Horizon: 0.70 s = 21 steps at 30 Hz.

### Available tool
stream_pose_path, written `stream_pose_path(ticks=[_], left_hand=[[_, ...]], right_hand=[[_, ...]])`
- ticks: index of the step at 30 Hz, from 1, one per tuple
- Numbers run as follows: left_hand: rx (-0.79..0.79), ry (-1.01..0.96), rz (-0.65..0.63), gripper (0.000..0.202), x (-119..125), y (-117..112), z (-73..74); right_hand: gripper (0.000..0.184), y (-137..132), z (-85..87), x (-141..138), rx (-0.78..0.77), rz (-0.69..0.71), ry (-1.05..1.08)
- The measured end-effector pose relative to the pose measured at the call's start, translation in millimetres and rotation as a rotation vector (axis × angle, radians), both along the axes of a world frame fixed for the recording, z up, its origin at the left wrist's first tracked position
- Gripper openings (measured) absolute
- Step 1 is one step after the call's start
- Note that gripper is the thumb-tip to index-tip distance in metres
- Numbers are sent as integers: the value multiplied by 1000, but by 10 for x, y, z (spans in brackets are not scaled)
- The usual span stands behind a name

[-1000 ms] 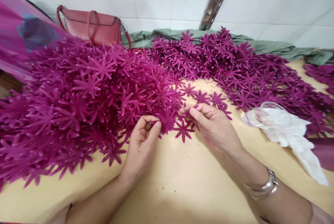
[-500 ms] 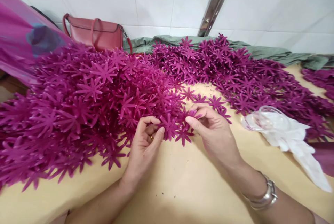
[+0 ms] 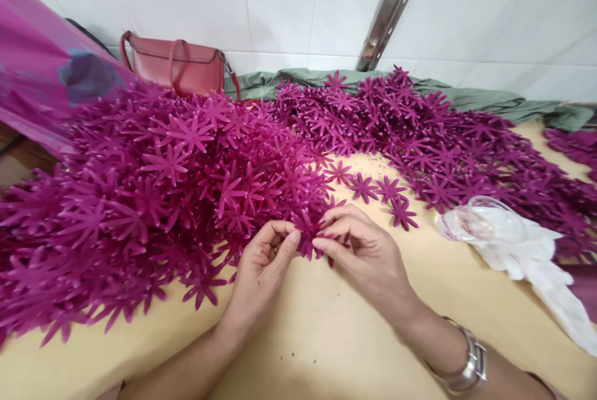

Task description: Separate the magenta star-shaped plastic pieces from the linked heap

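Pinching the left edge of a purple flower (image 3: 306,230), my left hand (image 3: 261,263) has thumb and forefinger nearly together. Through the head camera I see my right hand (image 3: 368,257) with its thumb and fingertips close at the flower's right side; whether they grip anything, I cannot tell. The flower sits between both hands, over the beige table (image 3: 317,325), near the large heap (image 3: 196,201).

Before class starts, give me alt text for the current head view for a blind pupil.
The left hand and right hand hold a magenta flower between them over a tan table. A large pile of such flowers fills the picture's left; a darker pile stretches behind and to the right. A red bag shows by the white wall.
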State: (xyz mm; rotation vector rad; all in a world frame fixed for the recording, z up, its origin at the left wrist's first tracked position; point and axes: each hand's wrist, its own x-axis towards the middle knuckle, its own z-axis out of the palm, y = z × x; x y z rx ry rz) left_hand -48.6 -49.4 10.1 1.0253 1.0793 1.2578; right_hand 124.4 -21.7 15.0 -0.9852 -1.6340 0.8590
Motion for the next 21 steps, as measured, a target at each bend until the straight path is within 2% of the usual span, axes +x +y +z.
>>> stream_pose_path(ticks=[6, 9, 14, 18, 21], left_hand=[[-31, 41, 84, 20, -38, -2, -68], [-47, 27, 90, 20, -44, -7, -101], [-67, -11, 83, 19, -45, -20, -126], [-65, 3, 72, 21, -37, -22, -119], [-60, 21, 75, 21, -28, -19, -108]], right_hand=[[18, 160, -63, 101, -335, -144, 437], [22, 249, -82, 157, -398, -168, 553], [22, 298, -63, 183, -428, -155, 620], [23, 276, -14, 162, -451, -109, 577], [31, 270, -6, 163, -483, -105, 567]])
